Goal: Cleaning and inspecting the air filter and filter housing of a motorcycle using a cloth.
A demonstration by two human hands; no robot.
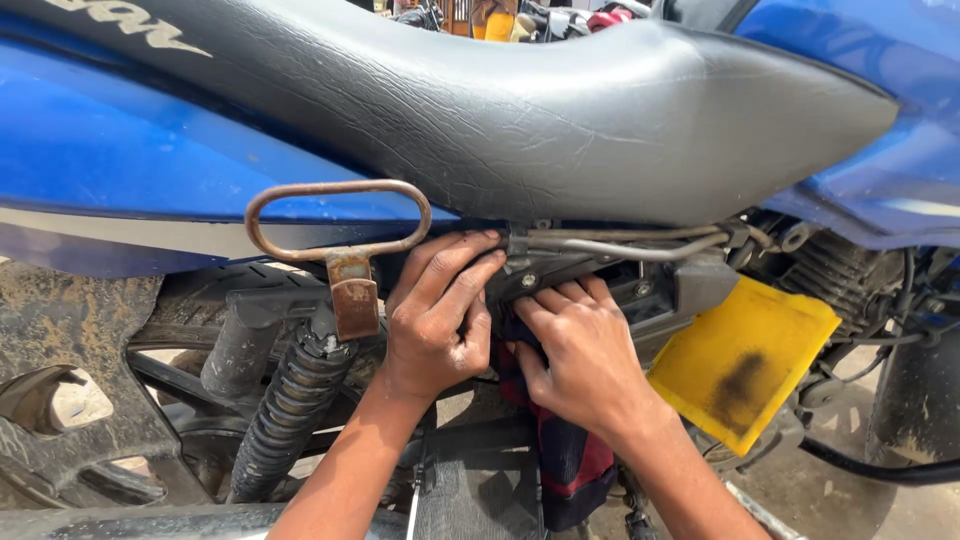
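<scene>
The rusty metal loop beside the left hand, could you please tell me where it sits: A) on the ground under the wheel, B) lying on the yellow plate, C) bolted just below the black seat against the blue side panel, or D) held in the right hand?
C: the rusty metal loop stands on its bracket under the black seat, against the blue side panel.

Head view, close, looking down, perhaps slightly sideways, at motorcycle (pixel 560 120)

Sunlit dusty ground (pixel 850 470) below; colourful clutter (pixel 500 15) beyond the seat.
</scene>
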